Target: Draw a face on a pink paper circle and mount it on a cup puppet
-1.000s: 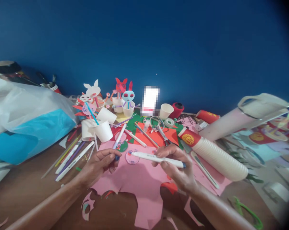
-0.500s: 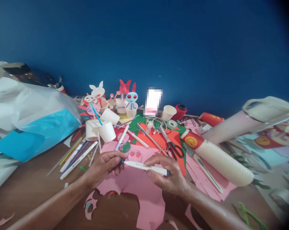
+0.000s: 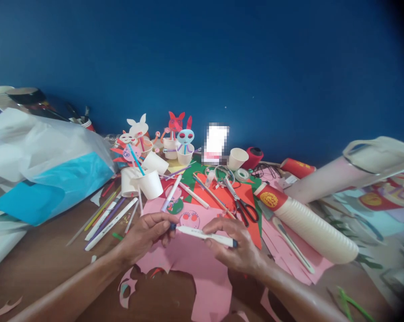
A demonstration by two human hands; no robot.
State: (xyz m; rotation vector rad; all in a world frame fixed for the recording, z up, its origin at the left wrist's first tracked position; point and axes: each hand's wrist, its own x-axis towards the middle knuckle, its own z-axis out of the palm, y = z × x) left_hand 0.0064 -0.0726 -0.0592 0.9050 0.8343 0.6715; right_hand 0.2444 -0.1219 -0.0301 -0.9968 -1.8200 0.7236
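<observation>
Between my two hands, above a sheet of pink paper [image 3: 210, 286], is a white marker [image 3: 195, 232] with a dark blue end. My right hand [image 3: 233, 243] grips its barrel near the right end. The fingers of my left hand [image 3: 155, 230] pinch the dark blue cap [image 3: 173, 226] at the marker's tapered left end; I cannot tell whether cap and marker touch. Just beyond the marker, a round pink paper face [image 3: 190, 219] with red eyes and drawn lashes lies on the pink sheet.
Several markers [image 3: 111, 223] lie at left, near white paper cups [image 3: 150, 184] and paper animal figures [image 3: 186, 136]. Black-handled scissors [image 3: 242, 203] rest on red paper [image 3: 218, 191]. A stack of paper cups [image 3: 309, 226] and a craft knife [image 3: 292, 243] lie right. A plastic bag [image 3: 54, 147] fills the left side.
The whole view has shifted slightly, so things appear a little further right. Both hands keep nearly the same pose on the marker and its cap.
</observation>
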